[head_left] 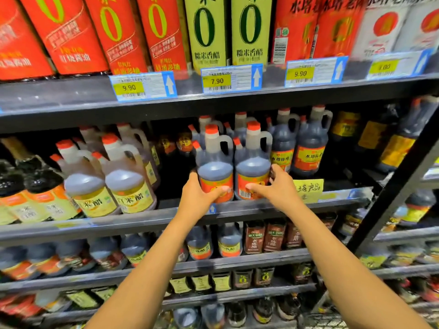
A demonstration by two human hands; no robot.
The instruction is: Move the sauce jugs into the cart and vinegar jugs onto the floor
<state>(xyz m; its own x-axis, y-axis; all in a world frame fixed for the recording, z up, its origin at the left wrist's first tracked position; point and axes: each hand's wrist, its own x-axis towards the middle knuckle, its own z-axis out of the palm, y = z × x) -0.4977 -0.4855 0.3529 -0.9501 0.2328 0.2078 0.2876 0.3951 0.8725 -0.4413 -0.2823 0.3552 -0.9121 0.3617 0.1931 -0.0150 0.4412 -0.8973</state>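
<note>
Two dark jugs with red caps and orange labels stand side by side at the front of the middle shelf point(166, 210). My left hand point(198, 198) wraps around the lower body of the left dark jug point(215, 162). My right hand point(276, 186) grips the lower body of the right dark jug point(253, 162), thumb across its label. Both jugs rest upright on the shelf. To the left stand paler jugs with yellow labels point(129, 181). More dark jugs point(310, 148) stand behind and to the right.
The shelf above holds tall red and green cartons point(204, 32) with price tags point(231, 78) on its edge. Lower shelves carry several smaller jugs and bottles point(229, 241). A black upright post point(392, 193) runs diagonally at the right. A wire cart corner point(332, 321) shows at the bottom right.
</note>
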